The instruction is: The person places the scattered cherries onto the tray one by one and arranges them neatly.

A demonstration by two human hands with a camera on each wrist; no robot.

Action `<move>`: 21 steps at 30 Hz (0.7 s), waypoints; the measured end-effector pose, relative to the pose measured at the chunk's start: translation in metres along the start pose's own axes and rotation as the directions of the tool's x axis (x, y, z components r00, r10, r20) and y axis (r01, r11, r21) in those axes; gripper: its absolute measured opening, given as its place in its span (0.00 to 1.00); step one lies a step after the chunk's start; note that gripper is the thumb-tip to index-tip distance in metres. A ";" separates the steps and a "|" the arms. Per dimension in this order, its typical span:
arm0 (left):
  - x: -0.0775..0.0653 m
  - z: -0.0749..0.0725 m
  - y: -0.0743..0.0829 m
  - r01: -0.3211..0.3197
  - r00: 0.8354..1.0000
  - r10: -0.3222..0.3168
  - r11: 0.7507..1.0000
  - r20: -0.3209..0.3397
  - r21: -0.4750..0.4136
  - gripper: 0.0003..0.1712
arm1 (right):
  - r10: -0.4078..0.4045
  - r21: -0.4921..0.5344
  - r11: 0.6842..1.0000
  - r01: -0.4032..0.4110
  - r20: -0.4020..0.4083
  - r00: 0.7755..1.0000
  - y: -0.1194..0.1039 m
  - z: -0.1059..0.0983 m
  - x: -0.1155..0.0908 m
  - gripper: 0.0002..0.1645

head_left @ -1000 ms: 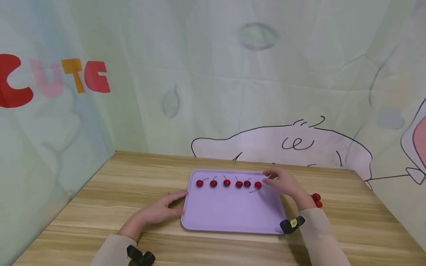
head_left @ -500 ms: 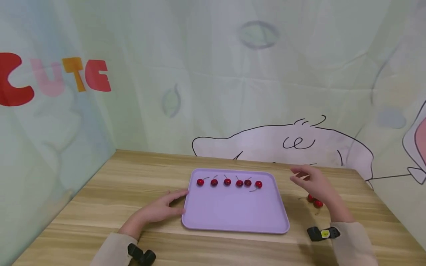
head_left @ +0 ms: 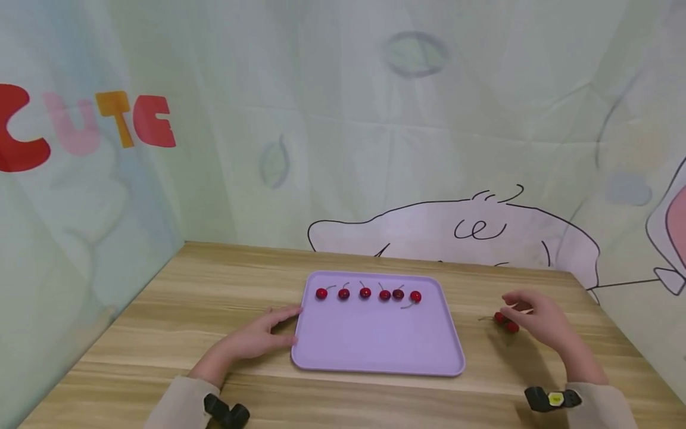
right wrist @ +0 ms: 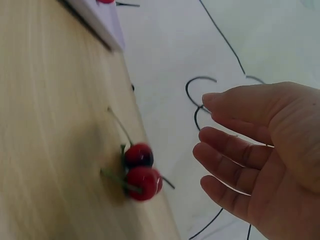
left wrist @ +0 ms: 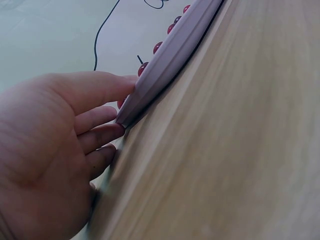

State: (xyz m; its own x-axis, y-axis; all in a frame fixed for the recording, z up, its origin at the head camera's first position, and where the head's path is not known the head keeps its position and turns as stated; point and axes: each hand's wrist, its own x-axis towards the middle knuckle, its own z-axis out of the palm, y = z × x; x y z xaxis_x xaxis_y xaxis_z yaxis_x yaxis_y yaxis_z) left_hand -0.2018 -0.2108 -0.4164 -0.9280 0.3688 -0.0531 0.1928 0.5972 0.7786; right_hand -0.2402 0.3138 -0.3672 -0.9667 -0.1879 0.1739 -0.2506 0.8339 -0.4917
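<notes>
A lilac tray (head_left: 375, 348) lies on the wooden table, with several red cherries (head_left: 365, 293) in a row along its far side, stems attached. My left hand (head_left: 249, 341) touches the tray's left edge with thumb and fingers spread. In the left wrist view, the thumb (left wrist: 107, 90) rests against the tray rim (left wrist: 165, 55). To the right of the tray, a small cluster of stemmed cherries (right wrist: 143, 181) lies on the table. Just above and beside that cluster is my right hand (head_left: 541, 319), fingers loosely bent; the right wrist view shows nothing held and a gap to the fruit.
The wooden table (head_left: 177, 310) meets a printed fabric backdrop (head_left: 343, 149) at its far edge and on both sides. Black wrist devices sit on the left sleeve (head_left: 179, 408) and the right sleeve (head_left: 600, 408).
My right hand has gone from the rightmost cherry on the tray to the right and down, to the loose cherries on the table. My left hand stays at the tray's edge.
</notes>
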 end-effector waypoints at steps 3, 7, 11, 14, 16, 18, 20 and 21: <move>0.000 0.000 0.001 -0.006 1.000 0.006 1.000 0.000 0.009 0.38 | 0.025 0.000 1.000 -0.025 0.011 1.000 0.010 -0.002 -0.003 0.21; -0.001 0.000 0.002 -0.023 1.000 0.023 1.000 -0.003 0.019 0.38 | 0.060 0.005 0.998 -0.060 0.029 0.998 0.021 -0.003 -0.005 0.19; -0.001 -0.001 0.002 -0.020 1.000 0.021 1.000 -0.007 0.015 0.38 | 0.088 0.012 0.996 -0.089 0.060 0.994 0.030 -0.001 -0.005 0.18; -0.002 -0.001 0.002 -0.005 1.000 0.005 1.000 -0.006 0.000 0.38 | 0.114 0.012 0.993 -0.115 0.087 0.990 0.035 0.000 -0.005 0.18; -0.002 -0.001 0.003 0.007 1.000 -0.007 1.000 -0.004 -0.006 0.38 | 0.125 0.015 0.992 -0.127 0.099 0.987 0.037 0.001 -0.005 0.19; -0.002 0.000 0.003 0.020 1.000 -0.020 1.000 -0.002 -0.009 0.38 | 0.131 0.017 0.991 -0.134 0.106 0.986 0.039 0.002 -0.006 0.20; -0.001 0.000 0.004 0.036 0.999 -0.036 0.999 0.000 -0.010 0.38 | 0.136 0.016 0.990 -0.139 0.111 0.984 0.039 0.003 -0.006 0.22; -0.001 0.000 0.004 0.041 0.999 -0.041 0.999 0.000 -0.011 0.38 | 0.140 0.016 0.990 -0.143 0.113 0.984 0.040 0.003 -0.006 0.23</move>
State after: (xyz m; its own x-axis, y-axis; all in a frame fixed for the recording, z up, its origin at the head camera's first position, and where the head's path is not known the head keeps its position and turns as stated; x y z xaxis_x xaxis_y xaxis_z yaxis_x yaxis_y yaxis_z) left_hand -0.2004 -0.2084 -0.4133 -0.9350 0.3443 -0.0847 0.1514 0.6037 0.7827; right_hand -0.2447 0.3464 -0.3907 -0.9920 -0.1265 0.0053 -0.1104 0.8440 -0.5249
